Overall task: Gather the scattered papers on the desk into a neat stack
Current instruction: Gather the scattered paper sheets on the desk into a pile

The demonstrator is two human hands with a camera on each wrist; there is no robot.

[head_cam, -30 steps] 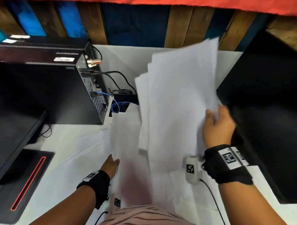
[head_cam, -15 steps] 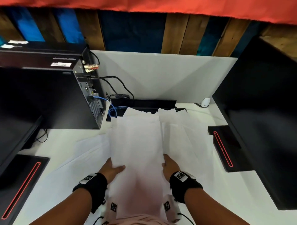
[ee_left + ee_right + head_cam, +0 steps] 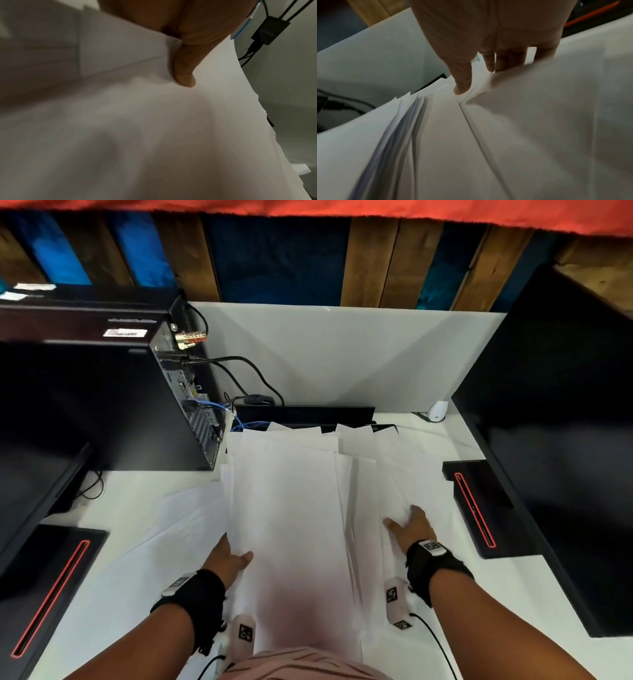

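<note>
A loose pile of white papers (image 3: 291,508) lies in the middle of the white desk (image 3: 102,628), its sheets fanned out at the far end. My left hand (image 3: 229,559) holds the pile's left edge, thumb (image 3: 185,75) pressed on top and fingers hidden beneath. My right hand (image 3: 407,522) lies flat on the looser sheets (image 3: 411,474) to the right of the pile. Its straight fingers (image 3: 505,60) are tucked under the raised edge of one sheet (image 3: 539,101); the thumb (image 3: 462,83) rests on the paper beside it. More sheets (image 3: 164,525) lie spread at the left.
A black computer tower (image 3: 102,405) with cables (image 3: 246,378) stands at the back left. Dark monitors flank the papers, left (image 3: 30,474) and right (image 3: 565,440), with red-lined bases (image 3: 479,508). A black bar (image 3: 305,414) and a small white device (image 3: 438,410) sit at the back.
The right hand brought a raised bunch of sheets down onto the pile, then moved right onto the loose sheets there. The left hand stayed at the pile's left edge.
</note>
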